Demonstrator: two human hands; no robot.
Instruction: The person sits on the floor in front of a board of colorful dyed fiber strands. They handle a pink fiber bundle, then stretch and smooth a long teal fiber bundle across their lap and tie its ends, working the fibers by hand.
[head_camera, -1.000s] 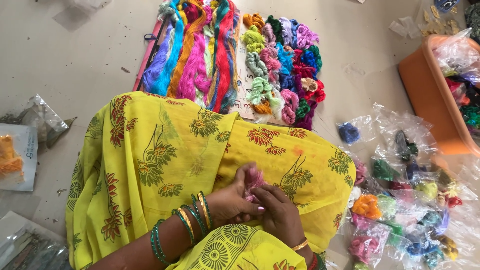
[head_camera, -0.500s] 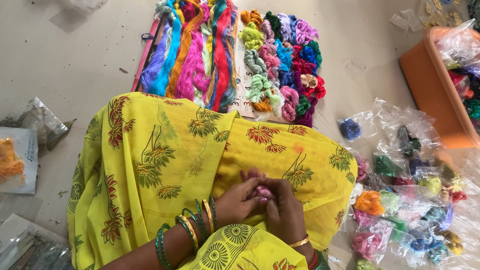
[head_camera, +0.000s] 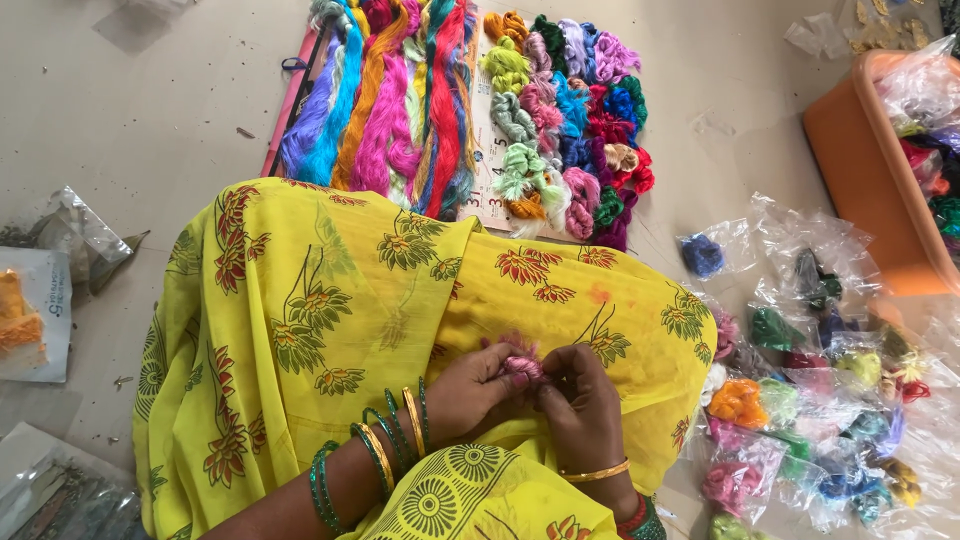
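Wide grey floor all round, and across the near middle a big spread of yellow cloth printed with red and green flowers, draped over the lap. Far centre, long skeins of silky thread lie side by side in purple, blue, orange, pink and red, and just right of them a block of small coiled thread bundles sits on a printed sheet. Far right, an orange tub with bagged thread inside; below it, along the right edge, a scatter of clear plastic bags, each with a little tuft of colour. Left edge, a few more packets, one showing orange.

Now down to the small stuff. Left hand, green and gold bangles on the wrist, meets right hand over the lap, and between them sits a small pink thread bundle. Both hands are closed narrowly on it, fingertips pinching from either side, loose pink fibres fanning out above.

The risks, as I judge them: that tuft is fine and slippery, and an uneven pull from one side could tease strands loose or snarl them. If a pinch slackens, the bundle would drop into the folds of the cloth, where a pale pink thing could hide. And the bags at the right lie close together, so colours could easily get mixed.
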